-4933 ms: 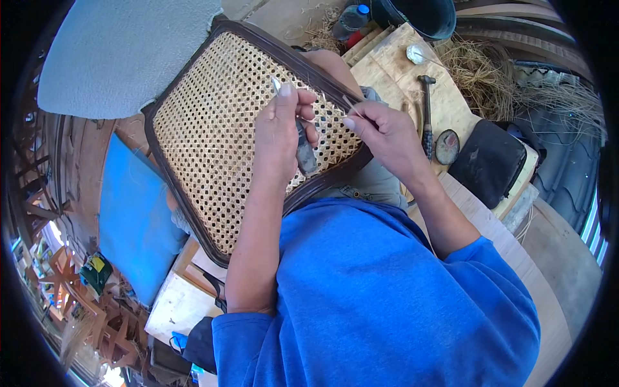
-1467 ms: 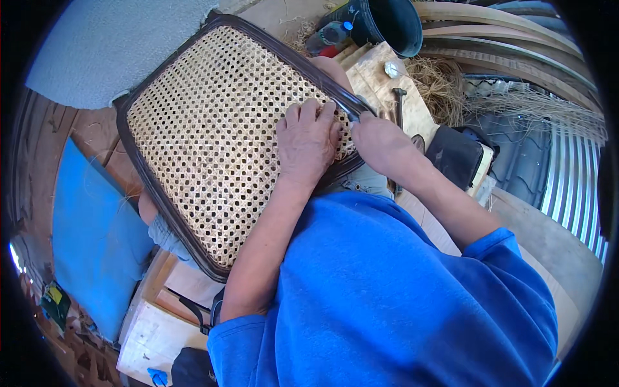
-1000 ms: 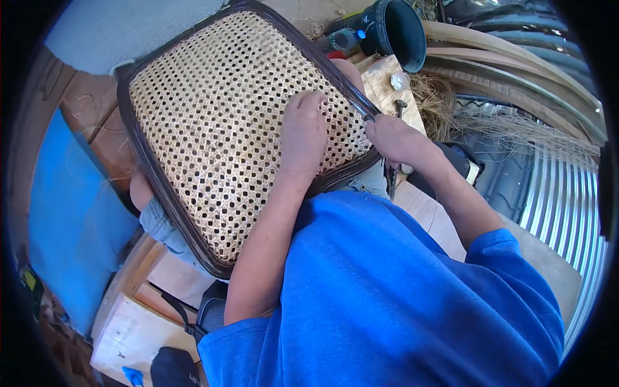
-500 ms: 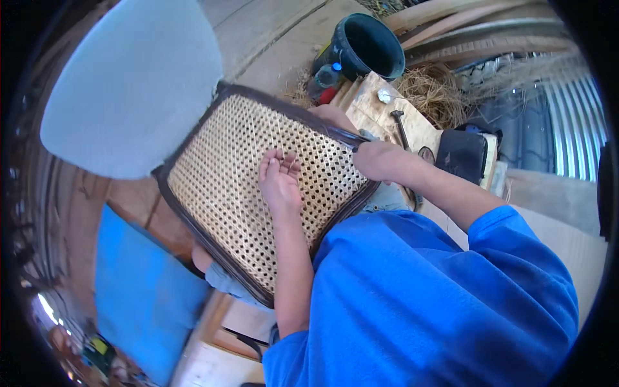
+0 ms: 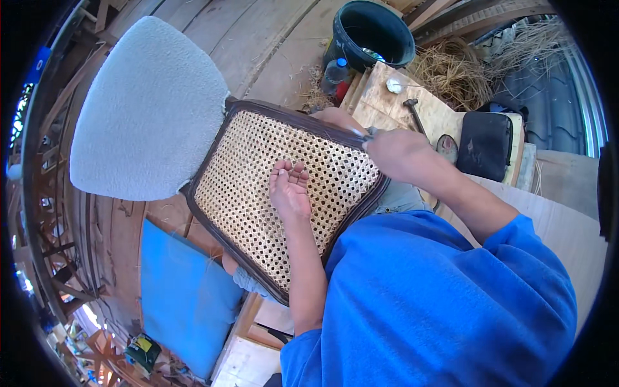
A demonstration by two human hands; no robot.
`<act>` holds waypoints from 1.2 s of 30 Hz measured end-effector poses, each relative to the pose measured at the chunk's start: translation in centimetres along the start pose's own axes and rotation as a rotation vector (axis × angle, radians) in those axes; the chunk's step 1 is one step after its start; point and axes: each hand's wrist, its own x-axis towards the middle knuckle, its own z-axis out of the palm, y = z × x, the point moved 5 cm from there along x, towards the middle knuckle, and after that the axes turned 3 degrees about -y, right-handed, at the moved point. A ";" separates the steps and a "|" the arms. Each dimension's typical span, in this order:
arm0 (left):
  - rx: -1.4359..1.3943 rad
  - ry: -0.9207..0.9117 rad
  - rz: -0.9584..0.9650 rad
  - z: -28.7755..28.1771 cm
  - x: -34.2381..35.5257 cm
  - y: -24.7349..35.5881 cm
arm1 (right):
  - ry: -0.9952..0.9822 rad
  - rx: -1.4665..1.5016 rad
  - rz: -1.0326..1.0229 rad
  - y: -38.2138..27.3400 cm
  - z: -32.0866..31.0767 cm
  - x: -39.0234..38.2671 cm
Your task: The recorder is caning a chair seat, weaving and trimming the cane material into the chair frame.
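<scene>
Across my lap lies a chair frame with a woven cane panel [image 5: 238,168] edged in dark brown wood. Its back, covered in pale grey-blue fabric [image 5: 148,109], extends to the far left. My left hand [image 5: 291,192] rests palm up on the weave, its fingers loosely curled and apart, with nothing visible in them. At the panel's right corner my right hand [image 5: 398,155] is closed around a thin metal tool [image 5: 356,131]. Only the tool's narrow shiny tip shows past the fist, close to the dark edge; its handle is hidden in my hand.
To the right, a wooden board [image 5: 371,97] carries a hammer [image 5: 416,116], a small white round thing [image 5: 394,85] and a black case [image 5: 483,147]. Beyond are a dark bucket [image 5: 342,45], a plastic bottle [image 5: 334,76] and fibre strands [image 5: 454,74]. A blue panel [image 5: 184,290] lies at left.
My view has shifted, so the chair appears lower and further right. My right hand has moved slightly, still gripping the metal tool. The left hand stays on the cane, its fingers a little straighter.
</scene>
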 end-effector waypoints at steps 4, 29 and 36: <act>0.285 -0.117 -0.152 2.2 -4.3 0.4 | 0.011 0.436 0.162 0.4 -0.3 -1.4; 0.813 -0.056 -0.205 3.8 -3.9 4.8 | -0.149 0.473 -0.345 -4.8 4.3 5.8; 1.035 -0.210 -0.092 3.9 -1.6 4.8 | -0.260 0.569 -0.298 -5.2 3.4 9.2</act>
